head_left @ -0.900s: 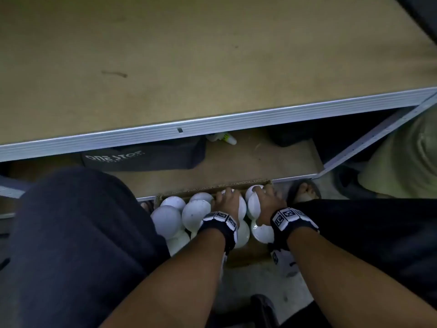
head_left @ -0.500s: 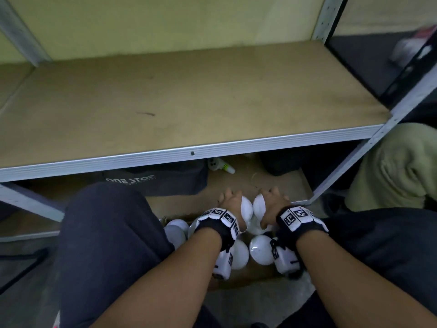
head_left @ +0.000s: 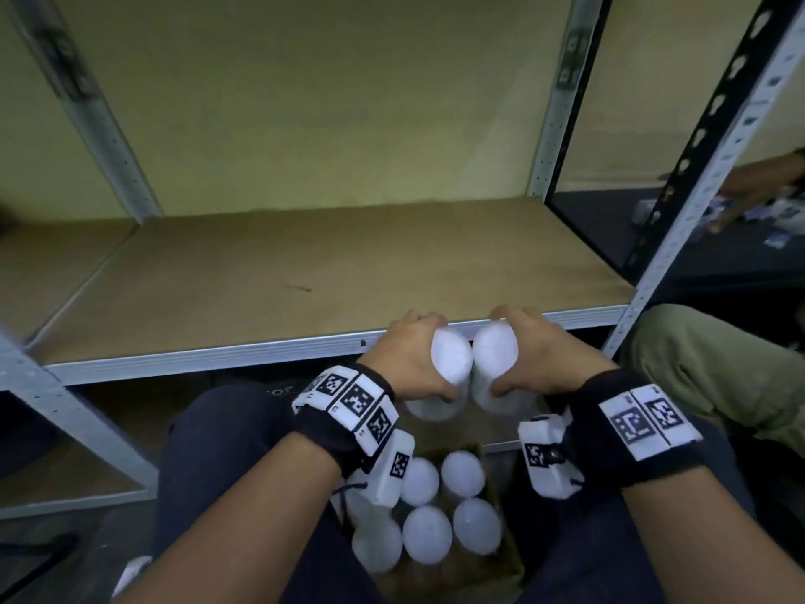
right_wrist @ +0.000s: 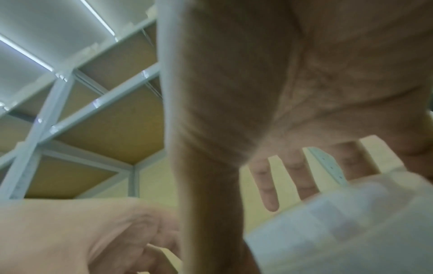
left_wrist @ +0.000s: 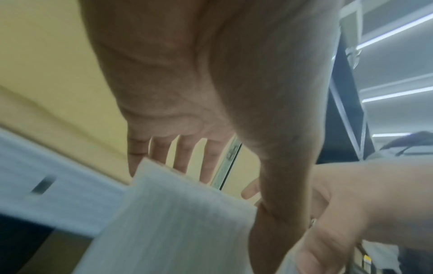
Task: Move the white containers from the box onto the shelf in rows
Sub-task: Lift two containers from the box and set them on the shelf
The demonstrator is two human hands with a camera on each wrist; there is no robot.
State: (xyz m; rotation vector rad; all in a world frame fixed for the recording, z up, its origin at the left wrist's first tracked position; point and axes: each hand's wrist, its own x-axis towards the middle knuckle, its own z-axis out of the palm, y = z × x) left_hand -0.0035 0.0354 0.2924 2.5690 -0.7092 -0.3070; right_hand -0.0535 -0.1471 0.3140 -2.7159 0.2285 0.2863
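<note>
Left hand [head_left: 411, 364] grasps one white cylindrical plastic container [head_left: 448, 368], fingers over its far side, thumb on the near side. Right hand [head_left: 542, 355] grasps a second white cylindrical container [head_left: 494, 364] the same way. The two containers touch side by side, both upright with a slight tilt, held in the air just in front of the silver metal front edge of the brown fibreboard shelf [head_left: 305, 276]. Neither is on the board yet.

Below the wrists, brown cardboard box [head_left: 509, 573] sits between the person's knees with more white containers [head_left: 427, 534] standing upright inside, packed close; at least five tops visible.

Wrist views are motion-blurred: left wrist shows the palm and fingers around a white wall [left_wrist: 173, 222], right wrist the same [right_wrist: 339, 228].

Black wristbands with white coded tags [head_left: 353, 398] on both wrists. Grey perforated steel upright [head_left: 553, 124] at the rear right of the shelf.
</note>
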